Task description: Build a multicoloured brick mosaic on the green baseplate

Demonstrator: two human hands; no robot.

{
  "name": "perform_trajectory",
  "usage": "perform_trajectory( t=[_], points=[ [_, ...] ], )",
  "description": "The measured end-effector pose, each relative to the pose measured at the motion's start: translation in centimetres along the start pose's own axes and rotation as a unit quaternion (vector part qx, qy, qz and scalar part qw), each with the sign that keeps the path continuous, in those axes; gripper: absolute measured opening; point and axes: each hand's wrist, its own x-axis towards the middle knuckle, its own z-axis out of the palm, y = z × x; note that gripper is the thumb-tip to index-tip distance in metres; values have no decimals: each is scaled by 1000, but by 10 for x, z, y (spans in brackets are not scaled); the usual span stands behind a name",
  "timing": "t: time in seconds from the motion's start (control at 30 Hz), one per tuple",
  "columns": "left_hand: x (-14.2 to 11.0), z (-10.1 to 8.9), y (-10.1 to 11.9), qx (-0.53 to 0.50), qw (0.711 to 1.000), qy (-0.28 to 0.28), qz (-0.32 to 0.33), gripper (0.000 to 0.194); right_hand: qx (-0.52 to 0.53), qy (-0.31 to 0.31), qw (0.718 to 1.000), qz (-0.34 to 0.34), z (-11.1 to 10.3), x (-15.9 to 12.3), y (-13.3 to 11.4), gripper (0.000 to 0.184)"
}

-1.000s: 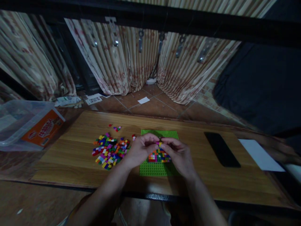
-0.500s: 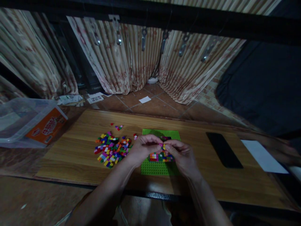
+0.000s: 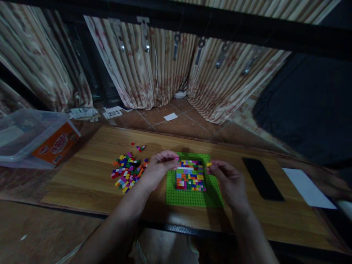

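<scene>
A green studded baseplate (image 3: 187, 198) lies on the wooden table, with a block of many-coloured toy bricks (image 3: 190, 177) built up on its middle. Over the plate's upper left, my left hand (image 3: 159, 168) pinches a small pink brick (image 3: 176, 158) between thumb and fingertips. My right hand (image 3: 229, 179), above the plate's right edge, is closed on a small yellow brick (image 3: 209, 164). Both hands are apart from the built block. A pile of loose bricks (image 3: 128, 172) lies left of the plate, partly hidden by my left hand.
Several stray bricks (image 3: 140, 148) lie behind the pile. A black phone-like slab (image 3: 262, 179) and a white sheet (image 3: 308, 187) are to the right. A clear plastic box (image 3: 35, 137) with an orange label stands at the left. Striped curtains (image 3: 165, 69) hang beyond the table.
My hands have moved apart from together over the plate, left hand leftward and right hand rightward, each with a brick. The built block between them is now uncovered.
</scene>
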Motion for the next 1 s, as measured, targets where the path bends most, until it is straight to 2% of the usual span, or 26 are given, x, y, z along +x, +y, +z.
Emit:
perform_trajectory(
  t=[0.1,0.23,0.37,0.57,1.0],
  points=[
    [-1,0,1,34,999,8,1,13,-59,8,998,-17,0,0,4,21],
    [-1,1,0,89,996,2,6,10,-168,-34,982,-82,3,1,15,17],
    [-1,0,-2,114,993,-8,4,10,-224,-56,964,-128,4,5,23,15],
    [-1,-1,-3,130,991,-14,8,10,-254,-48,958,-126,7,6,25,16],
    [1,-3,-6,149,989,-14,9,12,-191,-12,981,-44,15,6,32,15]
  ],
)
